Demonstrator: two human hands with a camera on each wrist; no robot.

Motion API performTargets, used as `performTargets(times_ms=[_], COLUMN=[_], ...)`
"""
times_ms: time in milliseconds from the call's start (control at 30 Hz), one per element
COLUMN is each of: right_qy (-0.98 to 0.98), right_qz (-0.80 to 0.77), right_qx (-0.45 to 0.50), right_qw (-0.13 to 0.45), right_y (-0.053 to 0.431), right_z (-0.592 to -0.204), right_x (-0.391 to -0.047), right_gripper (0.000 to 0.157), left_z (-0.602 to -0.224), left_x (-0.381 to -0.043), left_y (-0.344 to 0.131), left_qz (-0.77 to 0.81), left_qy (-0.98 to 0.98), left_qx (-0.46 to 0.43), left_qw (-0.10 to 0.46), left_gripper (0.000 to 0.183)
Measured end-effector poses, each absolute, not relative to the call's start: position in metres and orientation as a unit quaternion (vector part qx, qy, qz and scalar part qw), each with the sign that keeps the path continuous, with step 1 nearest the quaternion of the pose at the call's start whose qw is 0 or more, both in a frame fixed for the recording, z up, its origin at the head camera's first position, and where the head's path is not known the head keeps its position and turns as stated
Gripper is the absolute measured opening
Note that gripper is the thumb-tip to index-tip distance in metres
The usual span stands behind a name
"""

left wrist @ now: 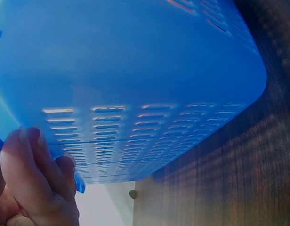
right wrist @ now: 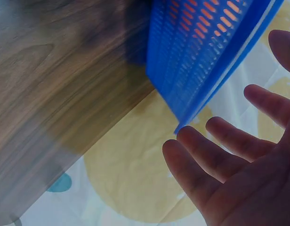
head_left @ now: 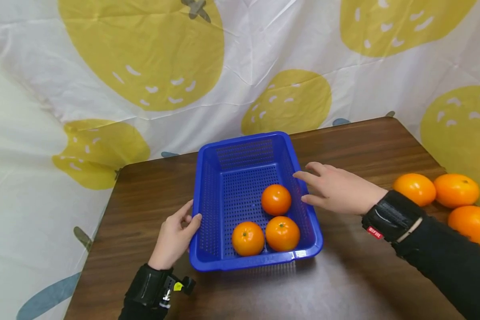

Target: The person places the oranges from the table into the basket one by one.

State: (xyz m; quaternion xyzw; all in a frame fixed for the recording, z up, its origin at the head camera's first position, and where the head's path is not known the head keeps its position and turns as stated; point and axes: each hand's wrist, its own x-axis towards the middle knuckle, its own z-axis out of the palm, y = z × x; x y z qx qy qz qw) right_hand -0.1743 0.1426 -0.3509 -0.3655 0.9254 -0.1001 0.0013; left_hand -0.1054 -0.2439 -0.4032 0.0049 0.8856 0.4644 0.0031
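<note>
A blue plastic basket (head_left: 240,264) with perforated walls stands on the table, holding an orange (head_left: 276,200) near its right wall and two more oranges (head_left: 248,238) at its near end. My left hand (head_left: 176,233) pinches the left rim, thumb over the top and fingers below it; the left wrist view shows those fingers (left wrist: 36,174) against the basket's outer side. Beside the right rim is my right hand (head_left: 334,189), its fingers spread and relaxed. In the right wrist view these fingers (right wrist: 220,165) are parted, with nothing held between them, close to the basket's rim.
At the table's right side lie three larger oranges (head_left: 456,190) close together, near my right forearm. The brown wooden table (head_left: 148,195) ends at the back against a white curtain (head_left: 248,49) printed with yellow fruit.
</note>
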Motion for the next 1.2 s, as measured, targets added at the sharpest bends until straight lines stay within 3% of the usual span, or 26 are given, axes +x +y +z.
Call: performTargets(times_ms=[433, 800, 1200], right_qy=[0.935, 0.942, 0.960], right_qz=[-0.111, -0.103, -0.074], right_qx=[-0.335, -0.319, -0.270], right_qw=[0.027, 0.021, 0.000], right_y=[0.166, 0.189, 0.217], right_z=[-0.358, -0.371, -0.381], right_x=[-0.173, -0.172, -0.172], right_gripper=[0.060, 0.066, 0.062], left_z=[-0.404, -0.405, -0.397], left_x=[-0.106, -0.106, -0.104], left_y=[-0.243, -0.244, -0.240], left_qz=[0.462, 0.463, 0.467], left_qy=[0.887, 0.886, 0.884], left_qx=[0.002, 0.002, 0.000], left_qw=[0.005, 0.003, 0.009], left_gripper=[0.053, 0.052, 0.051])
